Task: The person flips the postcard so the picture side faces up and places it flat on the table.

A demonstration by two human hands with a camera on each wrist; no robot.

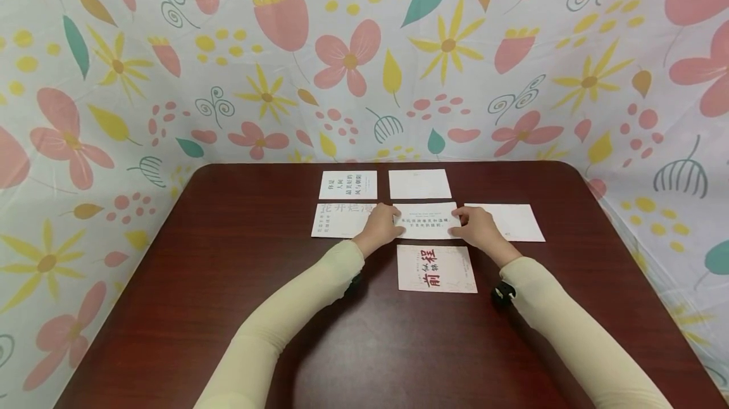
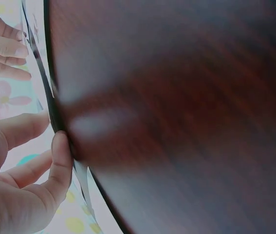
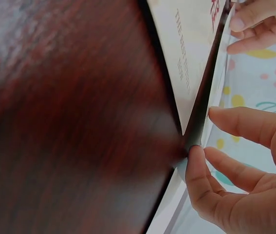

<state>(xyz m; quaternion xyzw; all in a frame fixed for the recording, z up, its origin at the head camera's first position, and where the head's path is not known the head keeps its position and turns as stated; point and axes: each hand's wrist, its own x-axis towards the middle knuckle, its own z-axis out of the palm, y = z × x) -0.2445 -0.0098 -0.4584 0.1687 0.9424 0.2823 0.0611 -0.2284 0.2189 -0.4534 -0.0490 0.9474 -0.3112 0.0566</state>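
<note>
A white card [image 1: 426, 230] with small green printed text is held at the middle of the group of cards. My left hand [image 1: 378, 229] grips its left edge, thumb at the near side and fingers at the far side. At the opposite edge, my right hand [image 1: 479, 228] holds it in the same way. Both wrist views see the card nearly edge-on. Just below lies a cream card [image 1: 455, 273] with large red characters. My left hand partly covers a card with grey characters [image 1: 342, 222]; behind my right hand lies a white card [image 1: 523, 221].
Farther back on the dark red-brown table [image 1: 228, 308] lie a card with dark text [image 1: 348, 185] and a nearly blank white card [image 1: 420, 185]. A flower-patterned cloth [image 1: 376, 105] hangs behind the table and along its sides.
</note>
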